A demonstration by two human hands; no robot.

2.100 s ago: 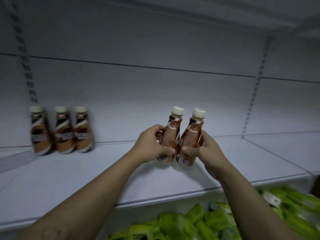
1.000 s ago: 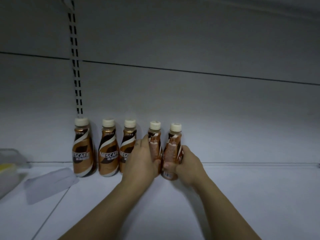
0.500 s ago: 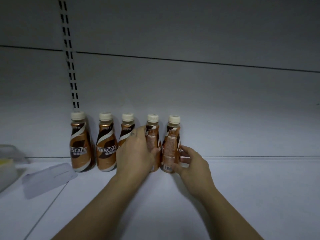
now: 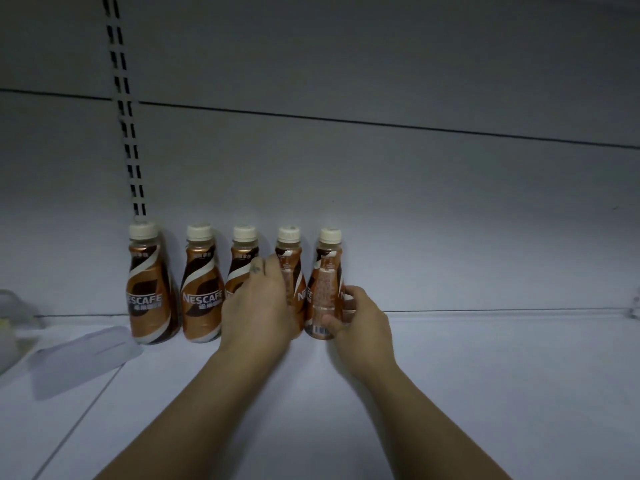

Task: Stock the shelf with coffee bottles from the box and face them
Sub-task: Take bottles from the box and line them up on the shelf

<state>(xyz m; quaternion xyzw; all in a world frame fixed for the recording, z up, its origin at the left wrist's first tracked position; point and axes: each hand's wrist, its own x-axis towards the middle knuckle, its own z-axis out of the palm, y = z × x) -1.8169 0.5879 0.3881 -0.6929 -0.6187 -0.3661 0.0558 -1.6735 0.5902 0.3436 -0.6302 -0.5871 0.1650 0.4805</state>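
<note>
Several brown Nescafe coffee bottles with cream caps stand in a row against the back wall of the white shelf (image 4: 485,375). The first bottle (image 4: 147,289) and second bottle (image 4: 201,292) show their labels to the front. A third bottle (image 4: 242,261) is partly hidden behind my left hand (image 4: 258,306), which wraps the fourth bottle (image 4: 289,258). My right hand (image 4: 356,317) grips the fifth bottle (image 4: 325,289) at its base; its small-print side faces me.
A slotted upright strip (image 4: 124,109) runs up the back wall above the first bottle. A clear plastic divider (image 4: 79,351) lies flat at the left, beside a blurry container (image 4: 10,323) at the frame edge.
Both hands carried two bottles from mid-shelf leftward and set them down at the end of the row. Since then the two bottles have been turning in place under my fingers.
</note>
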